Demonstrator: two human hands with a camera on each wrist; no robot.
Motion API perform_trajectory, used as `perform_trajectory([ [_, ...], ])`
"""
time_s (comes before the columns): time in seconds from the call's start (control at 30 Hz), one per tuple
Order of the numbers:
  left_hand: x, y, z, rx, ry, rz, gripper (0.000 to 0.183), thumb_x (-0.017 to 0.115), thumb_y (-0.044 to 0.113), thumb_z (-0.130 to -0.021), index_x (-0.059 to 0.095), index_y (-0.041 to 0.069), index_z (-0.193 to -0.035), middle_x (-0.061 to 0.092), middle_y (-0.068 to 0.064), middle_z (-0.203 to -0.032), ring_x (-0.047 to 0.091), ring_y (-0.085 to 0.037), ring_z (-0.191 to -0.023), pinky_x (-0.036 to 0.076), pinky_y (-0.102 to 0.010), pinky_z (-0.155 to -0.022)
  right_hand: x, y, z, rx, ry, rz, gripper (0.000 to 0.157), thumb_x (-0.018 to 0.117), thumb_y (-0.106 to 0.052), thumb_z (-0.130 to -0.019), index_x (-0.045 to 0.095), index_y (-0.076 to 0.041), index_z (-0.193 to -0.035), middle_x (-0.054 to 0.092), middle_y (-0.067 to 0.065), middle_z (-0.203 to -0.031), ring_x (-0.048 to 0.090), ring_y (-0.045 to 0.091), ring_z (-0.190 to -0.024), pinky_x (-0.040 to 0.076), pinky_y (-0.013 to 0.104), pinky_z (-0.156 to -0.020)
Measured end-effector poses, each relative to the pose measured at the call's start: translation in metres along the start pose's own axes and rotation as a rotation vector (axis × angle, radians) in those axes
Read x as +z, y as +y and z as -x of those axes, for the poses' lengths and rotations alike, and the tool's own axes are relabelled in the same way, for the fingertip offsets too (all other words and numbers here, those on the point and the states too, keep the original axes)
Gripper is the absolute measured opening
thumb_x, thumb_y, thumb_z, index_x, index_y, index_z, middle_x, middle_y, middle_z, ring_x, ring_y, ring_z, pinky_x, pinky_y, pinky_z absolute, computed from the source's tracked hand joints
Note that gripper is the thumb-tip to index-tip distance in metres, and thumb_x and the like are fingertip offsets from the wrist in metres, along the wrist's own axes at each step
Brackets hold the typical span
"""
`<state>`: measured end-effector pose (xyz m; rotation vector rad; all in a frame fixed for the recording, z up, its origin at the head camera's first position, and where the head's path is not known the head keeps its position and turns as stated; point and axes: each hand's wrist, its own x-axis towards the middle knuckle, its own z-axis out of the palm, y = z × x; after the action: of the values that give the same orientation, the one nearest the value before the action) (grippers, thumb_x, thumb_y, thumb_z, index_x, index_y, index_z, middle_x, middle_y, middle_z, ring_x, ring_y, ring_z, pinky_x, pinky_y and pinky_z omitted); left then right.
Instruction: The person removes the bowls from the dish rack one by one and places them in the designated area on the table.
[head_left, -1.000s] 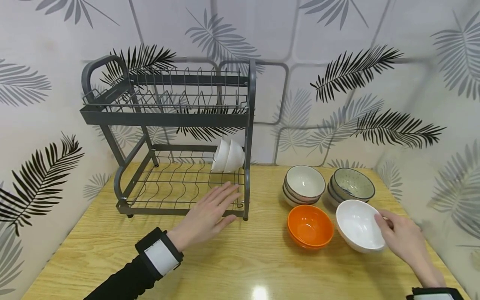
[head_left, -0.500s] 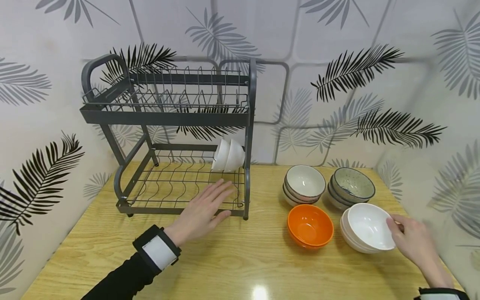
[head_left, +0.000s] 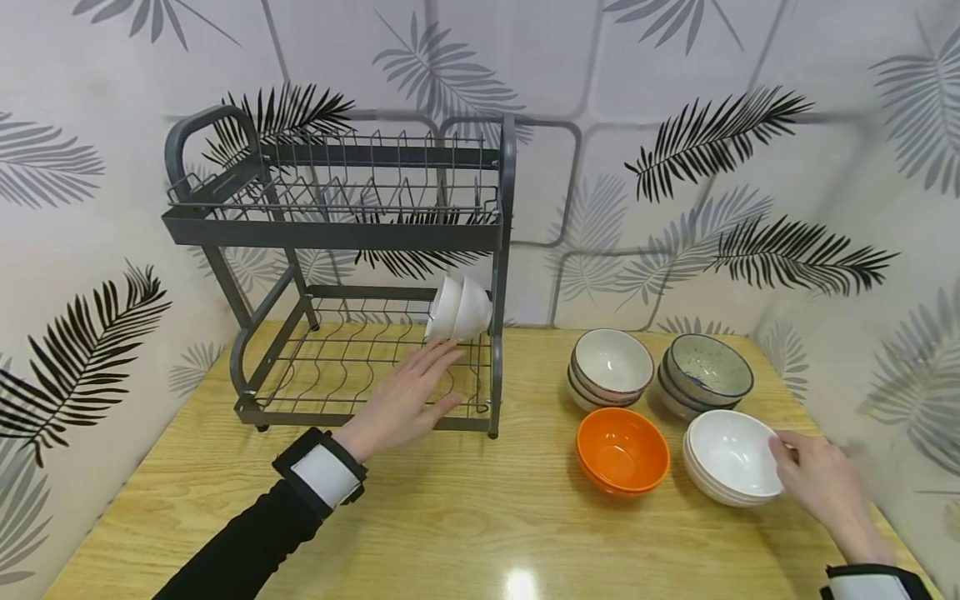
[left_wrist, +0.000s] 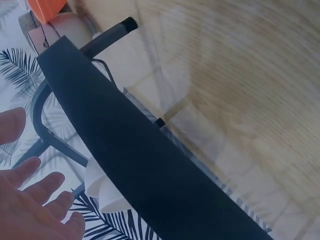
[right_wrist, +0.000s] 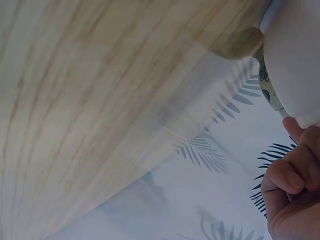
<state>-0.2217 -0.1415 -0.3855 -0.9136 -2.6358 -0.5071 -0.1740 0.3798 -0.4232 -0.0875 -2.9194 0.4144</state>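
At the right of the head view, my right hand point(head_left: 823, 482) pinches the right rim of the top white bowl point(head_left: 737, 454), which sits nested in a white stack. In the right wrist view that hand point(right_wrist: 295, 185) has curled fingers at the rim of a white bowl point(right_wrist: 295, 60). My left hand point(head_left: 401, 408), fingers straight, is over the front edge of the dark two-tier dish rack point(head_left: 330, 236); whether it touches the rack cannot be told. Two white bowls point(head_left: 459, 308) stand on edge at the right of the rack's lower tier, just beyond its fingertips.
Left of the white stack are nested orange bowls point(head_left: 622, 452). Behind them stand a stack of pale dark-rimmed bowls point(head_left: 612, 362) and a stack with a speckled green-grey bowl point(head_left: 708, 369) on top. A leaf-patterned wall point(head_left: 600, 167) borders the wooden table point(head_left: 450, 517).
The white bowl in my right hand has gone from tilted and higher to right and down, settling into the white stack. My left hand has drawn slightly leftward.
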Motion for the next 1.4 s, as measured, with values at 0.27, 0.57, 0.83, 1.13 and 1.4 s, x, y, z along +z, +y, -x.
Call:
perform_trajectory([
  [0.27,-0.003,-0.01,-0.016,-0.115,-0.036,0.11,0.062,0.06,0.028,-0.101,0.038,-0.001,-0.151,0.035,-0.025,-0.159,0.03,-0.046,-0.15,0.029,-0.062,-0.121,0.001,0.006,-0.001,-0.007,-0.015,-0.022,0.041,0.051,-0.021,-0.103,0.062,0.015,-0.118,0.067,0.038,-0.106,0.065,0.055,-0.094,0.052,0.058,-0.071],
  [0.57,-0.008,-0.024,-0.036,-0.298,-0.1,0.328,0.074,0.057,0.025,-0.102,0.018,-0.007,-0.157,0.025,-0.032,-0.161,0.031,-0.049,-0.148,0.03,-0.062,-0.121,0.004,0.003,0.011,-0.017,0.113,-0.02,0.044,0.051,-0.032,-0.104,0.065,0.007,-0.12,0.062,0.018,-0.084,0.056,0.029,-0.07,0.037,0.035,-0.054],
  [0.83,-0.006,-0.032,-0.049,-0.384,-0.097,0.518,0.079,0.054,0.023,-0.103,0.006,-0.008,-0.157,0.025,-0.035,-0.158,0.032,-0.05,-0.146,0.031,-0.064,-0.12,0.013,-0.012,0.02,-0.129,0.305,-0.14,0.033,0.059,-0.019,-0.099,0.066,0.009,-0.115,0.057,0.034,-0.116,0.052,0.054,-0.105,0.04,0.065,-0.083],
  [1.13,-0.003,-0.035,-0.06,-0.48,-0.092,0.686,0.072,0.052,0.019,-0.104,0.01,-0.006,-0.156,0.02,-0.03,-0.162,0.028,-0.046,-0.15,0.031,-0.061,-0.121,0.014,-0.026,0.023,-0.222,0.338,-0.253,0.028,0.061,-0.012,-0.097,0.066,0.008,-0.116,0.05,0.04,-0.132,0.044,0.062,-0.117,0.034,0.071,-0.095],
  [1.4,0.002,-0.037,-0.068,-0.527,-0.068,0.719,0.065,0.051,0.018,-0.105,0.018,-0.005,-0.156,0.029,-0.03,-0.159,0.033,-0.046,-0.147,0.035,-0.061,-0.118,0.012,-0.038,0.026,-0.233,0.314,-0.269,0.03,0.059,-0.016,-0.1,0.066,0.005,-0.119,0.047,0.038,-0.137,0.041,0.061,-0.122,0.032,0.073,-0.097],
])
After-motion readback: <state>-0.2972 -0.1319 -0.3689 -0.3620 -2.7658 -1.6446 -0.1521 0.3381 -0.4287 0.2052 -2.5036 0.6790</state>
